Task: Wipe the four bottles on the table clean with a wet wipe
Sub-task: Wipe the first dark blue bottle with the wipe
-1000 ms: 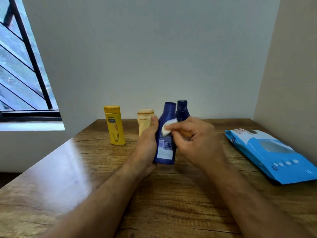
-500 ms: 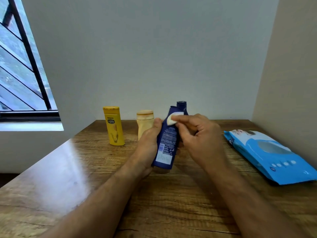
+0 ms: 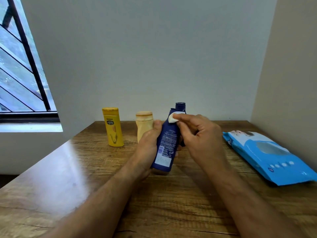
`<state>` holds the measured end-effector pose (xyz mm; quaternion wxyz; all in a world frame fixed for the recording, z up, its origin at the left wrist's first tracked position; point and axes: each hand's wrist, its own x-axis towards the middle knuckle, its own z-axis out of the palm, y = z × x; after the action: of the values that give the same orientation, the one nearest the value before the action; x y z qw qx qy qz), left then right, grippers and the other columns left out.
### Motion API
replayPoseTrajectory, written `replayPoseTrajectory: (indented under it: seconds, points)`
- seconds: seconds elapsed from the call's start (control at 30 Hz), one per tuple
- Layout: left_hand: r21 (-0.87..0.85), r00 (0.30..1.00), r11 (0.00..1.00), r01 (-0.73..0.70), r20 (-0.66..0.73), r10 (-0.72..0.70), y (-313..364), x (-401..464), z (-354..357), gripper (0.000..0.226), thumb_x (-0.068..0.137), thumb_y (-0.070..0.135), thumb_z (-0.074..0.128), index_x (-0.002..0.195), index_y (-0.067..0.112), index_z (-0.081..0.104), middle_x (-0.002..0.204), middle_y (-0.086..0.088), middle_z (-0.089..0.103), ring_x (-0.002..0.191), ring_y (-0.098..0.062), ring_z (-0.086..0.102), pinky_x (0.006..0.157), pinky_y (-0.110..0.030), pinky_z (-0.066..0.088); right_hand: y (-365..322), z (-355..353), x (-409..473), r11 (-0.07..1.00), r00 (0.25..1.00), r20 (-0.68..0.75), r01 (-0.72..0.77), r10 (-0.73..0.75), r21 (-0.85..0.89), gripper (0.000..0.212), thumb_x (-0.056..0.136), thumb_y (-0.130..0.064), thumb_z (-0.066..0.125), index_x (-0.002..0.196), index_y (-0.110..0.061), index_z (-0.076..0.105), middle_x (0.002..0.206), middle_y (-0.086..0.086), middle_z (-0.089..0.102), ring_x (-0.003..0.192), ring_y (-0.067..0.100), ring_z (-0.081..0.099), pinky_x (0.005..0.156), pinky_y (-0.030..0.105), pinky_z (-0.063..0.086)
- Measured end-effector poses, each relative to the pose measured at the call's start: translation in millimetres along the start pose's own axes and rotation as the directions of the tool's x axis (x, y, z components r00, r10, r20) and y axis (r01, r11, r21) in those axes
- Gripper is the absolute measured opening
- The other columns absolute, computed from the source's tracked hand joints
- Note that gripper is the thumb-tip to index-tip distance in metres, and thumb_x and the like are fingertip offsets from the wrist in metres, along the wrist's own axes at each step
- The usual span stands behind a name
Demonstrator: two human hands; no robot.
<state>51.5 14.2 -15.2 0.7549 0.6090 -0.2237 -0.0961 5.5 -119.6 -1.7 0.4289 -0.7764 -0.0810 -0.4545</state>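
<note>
My left hand (image 3: 148, 145) grips a dark blue bottle (image 3: 166, 143) by its lower half, tilted, with the printed back label facing me. My right hand (image 3: 197, 134) pinches a small white wet wipe (image 3: 172, 117) against the top of that bottle. A second dark blue bottle (image 3: 180, 105) stands behind it, mostly hidden, only its cap showing. A yellow bottle (image 3: 113, 127) stands upright at the back left. A beige bottle (image 3: 143, 124) stands beside it, partly covered by my left thumb.
A blue pack of wet wipes (image 3: 267, 157) lies flat on the wooden table (image 3: 72, 182) at the right, near the side wall. The back wall runs just behind the bottles. A barred window is at the far left.
The held blue bottle has turned so its back label faces me and has tilted. The wipe has slid up from the bottle's shoulder to its top.
</note>
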Motion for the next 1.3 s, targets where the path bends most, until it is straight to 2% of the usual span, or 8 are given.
replayPoseTrajectory:
  seconds: [0.1, 0.23, 0.57, 0.77, 0.9, 1.0, 1.17, 1.3]
  points:
    - [-0.106, 1.000, 0.994, -0.011, -0.017, 0.009, 1.2, 1.7, -5.2, 0.046, 0.098, 0.049, 0.046, 0.114, 0.012, 0.068, 0.094, -0.014, 0.074, 0.078, -0.025, 0.071, 0.068, -0.037, 0.059, -2.2, -1.3, -3.0, 0.992, 0.976, 0.210, -0.081, 0.059, 0.100, 0.021, 0.088, -0.012, 0.070, 0.102, -0.025, 0.076, 0.097, -0.010, 0.071, 0.084, -0.001, 0.067, 0.069, 0.016, 0.056]
    - [-0.235, 0.995, 0.972, 0.003, -0.098, -0.027, 2.5, 4.9, -13.3, 0.056, 0.083, 0.054, 0.056, 0.112, 0.009, 0.067, 0.087, -0.012, 0.073, 0.076, -0.024, 0.071, 0.068, -0.037, 0.060, -2.4, -0.1, -8.8, 0.996, 0.844, 0.530, -0.090, 0.084, -0.014, 0.018, 0.085, -0.016, 0.072, 0.095, -0.030, 0.077, 0.101, -0.015, 0.071, 0.092, -0.004, 0.064, 0.075, 0.013, 0.054]
    - [-0.131, 0.998, 0.990, -0.044, -0.043, 0.039, -2.0, 5.0, -5.4, 0.046, 0.083, 0.045, 0.057, 0.112, 0.010, 0.061, 0.083, -0.010, 0.073, 0.065, -0.021, 0.069, 0.058, -0.033, 0.058, -2.3, -2.0, -0.2, 0.990, 0.994, 0.073, -0.091, 0.084, 0.108, 0.022, 0.091, -0.021, 0.067, 0.109, -0.032, 0.072, 0.104, -0.012, 0.070, 0.094, 0.003, 0.067, 0.077, 0.023, 0.059]
    - [-0.207, 0.978, 0.973, -0.099, -0.199, 0.057, 2.6, 10.6, -16.6, 0.042, 0.100, 0.041, 0.046, 0.117, 0.006, 0.061, 0.087, -0.011, 0.069, 0.069, -0.018, 0.068, 0.059, -0.031, 0.058, -13.7, -2.3, -7.0, 0.984, 0.901, 0.433, -0.109, 0.037, 0.143, 0.021, 0.083, -0.007, 0.072, 0.096, -0.024, 0.076, 0.088, -0.018, 0.069, 0.079, -0.012, 0.064, 0.068, 0.007, 0.048]
    - [-0.190, 0.980, 0.977, -0.098, -0.188, 0.061, 4.6, 9.0, -13.9, 0.040, 0.105, 0.035, 0.040, 0.120, 0.002, 0.056, 0.076, -0.010, 0.067, 0.059, -0.018, 0.066, 0.051, -0.028, 0.055, -7.8, -2.2, -8.4, 0.971, 0.807, 0.583, -0.207, 0.099, 0.122, 0.019, 0.081, -0.010, 0.075, 0.089, -0.026, 0.080, 0.093, -0.010, 0.074, 0.091, 0.003, 0.067, 0.072, 0.018, 0.053]
    - [-0.140, 0.984, 0.986, -0.096, -0.166, 0.072, 4.9, 9.4, -12.0, 0.038, 0.105, 0.036, 0.040, 0.120, 0.004, 0.056, 0.080, -0.007, 0.067, 0.065, -0.017, 0.066, 0.056, -0.030, 0.057, -10.7, -2.1, -7.2, 0.965, 0.827, 0.551, -0.224, 0.113, 0.138, 0.018, 0.082, -0.013, 0.074, 0.092, -0.028, 0.079, 0.092, -0.012, 0.074, 0.089, 0.001, 0.068, 0.073, 0.015, 0.053]
    - [-0.053, 0.990, 0.993, -0.107, -0.101, 0.101, -0.5, 9.9, -6.8, 0.030, 0.104, 0.032, 0.044, 0.124, 0.012, 0.056, 0.092, -0.004, 0.071, 0.077, -0.020, 0.067, 0.068, -0.037, 0.058, -7.6, 0.2, -2.4, 0.979, 0.970, 0.216, -0.141, 0.108, 0.144, 0.020, 0.087, -0.020, 0.070, 0.105, -0.029, 0.075, 0.101, -0.014, 0.072, 0.093, -0.001, 0.066, 0.077, 0.019, 0.057]
    - [-0.148, 0.948, 0.968, -0.204, -0.278, 0.157, 2.8, 13.1, -10.1, 0.042, 0.099, 0.040, 0.047, 0.129, 0.011, 0.055, 0.097, -0.007, 0.071, 0.081, -0.019, 0.068, 0.071, -0.036, 0.059, -5.7, 0.8, -4.6, 0.996, 0.946, 0.319, -0.071, 0.051, 0.052, 0.022, 0.085, -0.016, 0.072, 0.101, -0.031, 0.074, 0.099, -0.015, 0.069, 0.091, -0.006, 0.062, 0.076, 0.008, 0.051]
